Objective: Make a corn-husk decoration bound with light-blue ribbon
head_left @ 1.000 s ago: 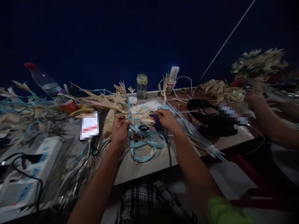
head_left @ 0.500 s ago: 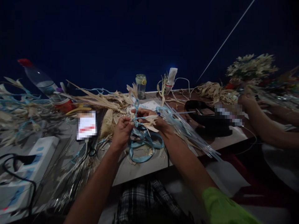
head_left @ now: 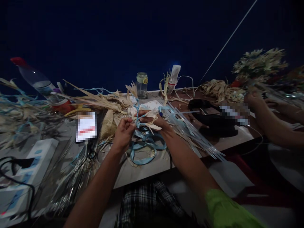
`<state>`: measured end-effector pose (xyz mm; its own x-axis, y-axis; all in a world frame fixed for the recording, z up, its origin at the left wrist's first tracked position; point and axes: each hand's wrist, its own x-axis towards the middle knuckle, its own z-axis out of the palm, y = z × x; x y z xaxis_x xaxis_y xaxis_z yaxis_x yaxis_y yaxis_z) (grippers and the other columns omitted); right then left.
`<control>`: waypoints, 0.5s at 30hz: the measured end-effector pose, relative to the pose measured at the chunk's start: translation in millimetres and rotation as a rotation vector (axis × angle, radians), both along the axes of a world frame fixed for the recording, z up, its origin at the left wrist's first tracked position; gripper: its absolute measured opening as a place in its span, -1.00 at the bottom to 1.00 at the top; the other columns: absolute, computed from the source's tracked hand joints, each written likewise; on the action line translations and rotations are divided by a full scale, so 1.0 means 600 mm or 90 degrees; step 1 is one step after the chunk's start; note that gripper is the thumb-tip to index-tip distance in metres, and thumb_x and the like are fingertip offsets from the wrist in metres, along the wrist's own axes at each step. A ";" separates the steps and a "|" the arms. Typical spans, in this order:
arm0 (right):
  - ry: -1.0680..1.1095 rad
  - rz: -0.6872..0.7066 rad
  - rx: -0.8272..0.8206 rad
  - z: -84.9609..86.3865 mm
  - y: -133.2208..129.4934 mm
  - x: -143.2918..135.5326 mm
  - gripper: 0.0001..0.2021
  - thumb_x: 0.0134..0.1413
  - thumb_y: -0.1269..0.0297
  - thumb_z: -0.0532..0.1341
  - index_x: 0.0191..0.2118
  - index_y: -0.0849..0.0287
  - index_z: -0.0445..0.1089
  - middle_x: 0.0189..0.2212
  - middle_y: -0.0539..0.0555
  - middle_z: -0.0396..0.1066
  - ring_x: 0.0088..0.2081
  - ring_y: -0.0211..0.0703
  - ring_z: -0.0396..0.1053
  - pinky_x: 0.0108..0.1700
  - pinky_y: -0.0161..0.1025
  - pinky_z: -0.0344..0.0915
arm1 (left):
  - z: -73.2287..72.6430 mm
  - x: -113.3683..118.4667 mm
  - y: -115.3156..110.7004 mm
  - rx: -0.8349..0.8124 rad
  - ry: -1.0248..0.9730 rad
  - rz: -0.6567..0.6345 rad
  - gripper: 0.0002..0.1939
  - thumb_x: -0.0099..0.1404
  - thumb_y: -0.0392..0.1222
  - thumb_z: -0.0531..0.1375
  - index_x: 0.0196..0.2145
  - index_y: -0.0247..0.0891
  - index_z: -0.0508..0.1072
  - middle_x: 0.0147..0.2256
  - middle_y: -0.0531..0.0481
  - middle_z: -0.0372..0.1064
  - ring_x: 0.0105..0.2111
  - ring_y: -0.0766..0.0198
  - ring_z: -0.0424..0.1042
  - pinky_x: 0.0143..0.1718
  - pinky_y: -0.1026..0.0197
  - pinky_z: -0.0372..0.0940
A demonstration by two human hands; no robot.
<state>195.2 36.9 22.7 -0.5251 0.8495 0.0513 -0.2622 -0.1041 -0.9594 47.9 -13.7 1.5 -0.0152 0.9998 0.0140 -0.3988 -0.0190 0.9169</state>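
Both hands are together over the table at the centre, around a stem wrapped in light blue tape (head_left: pixel 137 109) with pale dried husk petals (head_left: pixel 132 90) at its top. My left hand (head_left: pixel 124 130) is closed, its thumb and fingers pinching the stem's lower part. My right hand (head_left: pixel 158 121) reaches behind the stem with its fingers closed on it, partly hidden by cream husk leaves (head_left: pixel 152 121) that stick out sideways. Just below the hands lies a loose loop of light blue ribbon (head_left: pixel 142 161) on the table.
Clear plastic rods (head_left: pixel 201 142) and a black headband-like object (head_left: pixel 211 118) lie to the right, near another person's arm (head_left: pixel 268 117). A lidded jar (head_left: pixel 142 87) stands behind. On the left are a phone (head_left: pixel 86 127), a power strip (head_left: pixel 35 171), thin wires (head_left: pixel 76 180) and a tilted bottle (head_left: pixel 35 77).
The fingers of my right hand have shifted slightly behind the stem, and its petals have tilted a little to the left. My left hand stays in nearly the same place.
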 end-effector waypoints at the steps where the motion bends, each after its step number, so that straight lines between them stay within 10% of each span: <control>1: -0.001 0.002 -0.015 0.001 -0.001 -0.001 -0.75 -0.32 0.25 0.33 -0.38 0.16 0.40 -0.45 0.01 0.40 -0.41 -0.22 0.34 -0.36 -0.28 0.28 | 0.001 0.001 -0.001 -0.001 0.004 0.003 -0.69 -0.03 -0.22 0.25 -0.36 -0.21 0.18 -0.57 0.17 0.25 -0.58 0.43 0.27 -0.52 0.36 0.13; 15: 0.026 -0.044 -0.048 -0.003 0.000 -0.012 -0.75 -0.41 0.24 0.35 -0.48 0.15 0.36 -0.56 -0.02 0.37 -0.46 -0.23 0.34 -0.48 -0.30 0.26 | -0.003 -0.001 0.003 0.009 0.015 0.017 -0.69 -0.05 -0.24 0.26 -0.37 -0.21 0.19 -0.57 0.18 0.22 -0.57 0.42 0.28 -0.50 0.36 0.14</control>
<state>187.7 36.8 20.9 -0.4640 0.8858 0.0063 -0.3099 -0.1556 -0.9380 47.2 -12.1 -0.5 -0.0418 0.9987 0.0292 -0.3756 -0.0428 0.9258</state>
